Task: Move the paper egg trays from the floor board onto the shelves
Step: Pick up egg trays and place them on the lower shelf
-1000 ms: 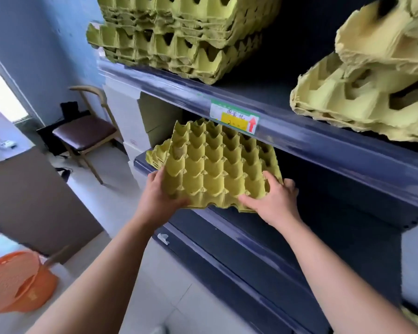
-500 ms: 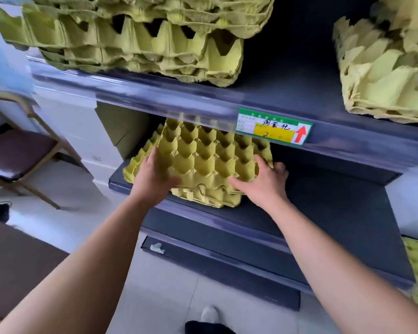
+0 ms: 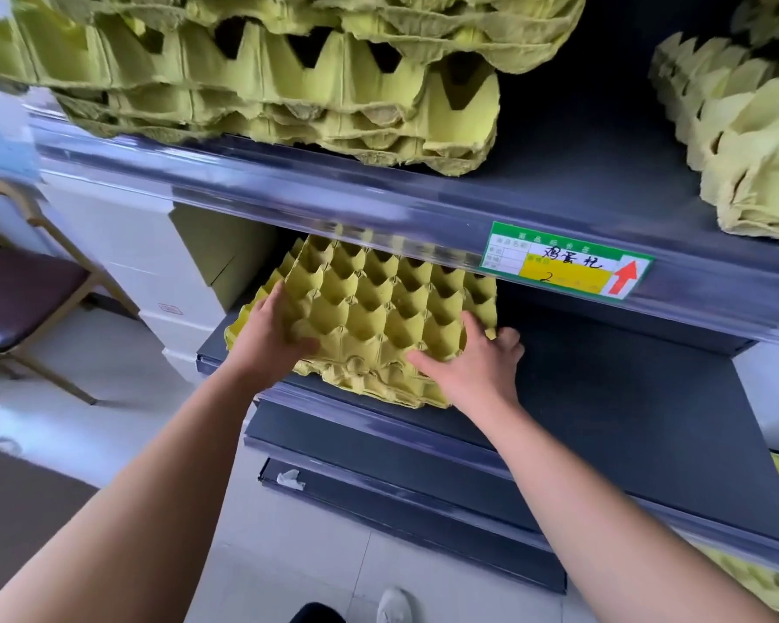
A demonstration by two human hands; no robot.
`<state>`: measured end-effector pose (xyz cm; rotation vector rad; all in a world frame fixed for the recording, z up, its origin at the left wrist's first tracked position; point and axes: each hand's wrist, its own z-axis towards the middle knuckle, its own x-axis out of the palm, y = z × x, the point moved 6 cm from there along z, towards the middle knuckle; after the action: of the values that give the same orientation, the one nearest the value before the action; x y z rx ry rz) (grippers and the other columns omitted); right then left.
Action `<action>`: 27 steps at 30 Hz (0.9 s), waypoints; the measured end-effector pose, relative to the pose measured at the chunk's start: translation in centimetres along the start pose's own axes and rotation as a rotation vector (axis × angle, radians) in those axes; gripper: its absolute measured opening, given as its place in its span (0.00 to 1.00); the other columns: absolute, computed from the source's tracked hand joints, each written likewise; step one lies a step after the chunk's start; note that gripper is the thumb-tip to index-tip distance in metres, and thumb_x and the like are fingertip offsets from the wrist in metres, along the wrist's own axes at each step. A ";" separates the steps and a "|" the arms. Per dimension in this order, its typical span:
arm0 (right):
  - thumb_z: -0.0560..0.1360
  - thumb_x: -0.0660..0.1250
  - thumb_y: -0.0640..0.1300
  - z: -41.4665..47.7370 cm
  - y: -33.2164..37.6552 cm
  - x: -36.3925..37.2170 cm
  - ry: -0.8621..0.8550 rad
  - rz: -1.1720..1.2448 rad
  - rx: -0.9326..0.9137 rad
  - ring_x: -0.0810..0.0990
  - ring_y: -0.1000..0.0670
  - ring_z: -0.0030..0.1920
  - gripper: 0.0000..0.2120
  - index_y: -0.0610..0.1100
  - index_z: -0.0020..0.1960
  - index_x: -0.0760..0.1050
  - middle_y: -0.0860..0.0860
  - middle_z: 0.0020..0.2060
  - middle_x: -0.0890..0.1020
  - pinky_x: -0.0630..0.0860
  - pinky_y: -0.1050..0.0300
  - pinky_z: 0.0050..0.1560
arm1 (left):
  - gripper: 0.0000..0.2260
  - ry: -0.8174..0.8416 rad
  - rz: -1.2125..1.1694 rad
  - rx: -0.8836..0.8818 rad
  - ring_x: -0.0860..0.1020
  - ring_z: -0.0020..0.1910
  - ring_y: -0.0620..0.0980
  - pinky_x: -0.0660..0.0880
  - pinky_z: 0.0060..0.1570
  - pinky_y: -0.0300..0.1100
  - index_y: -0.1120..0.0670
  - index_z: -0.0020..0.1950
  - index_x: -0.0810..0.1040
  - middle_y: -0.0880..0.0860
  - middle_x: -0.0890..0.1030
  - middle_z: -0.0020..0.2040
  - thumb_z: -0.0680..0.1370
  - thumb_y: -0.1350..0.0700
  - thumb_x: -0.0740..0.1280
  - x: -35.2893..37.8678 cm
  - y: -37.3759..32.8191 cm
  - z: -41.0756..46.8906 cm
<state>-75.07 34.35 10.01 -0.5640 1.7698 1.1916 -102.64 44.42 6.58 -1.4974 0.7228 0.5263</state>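
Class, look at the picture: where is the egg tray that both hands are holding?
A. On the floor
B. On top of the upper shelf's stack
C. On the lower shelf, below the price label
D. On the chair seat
C: the left hand and right hand grip the egg tray resting on the lower shelf, under the price label.

Bare forearms (image 3: 154, 487), no sleeves, white shoe (image 3: 394, 604)

Egg trays (image 3: 378, 326) lie on lower shelf (image 3: 626, 397), under upper shelf (image 3: 289, 195).
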 end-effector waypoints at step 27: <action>0.75 0.65 0.54 -9.7 1.3 -2.8 -0.245 -0.128 -0.049 0.68 0.46 0.68 0.25 0.43 0.69 0.70 0.47 0.68 0.71 0.64 0.55 0.67 | 0.20 0.037 0.360 0.590 0.72 0.60 0.61 0.67 0.60 0.53 0.57 0.67 0.74 0.56 0.75 0.65 0.76 0.52 0.66 0.1 -9.6 -7.2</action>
<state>-78.84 25.91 14.38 -0.5272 1.4802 1.1647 -96.44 36.95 13.73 -0.8328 1.0778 0.4963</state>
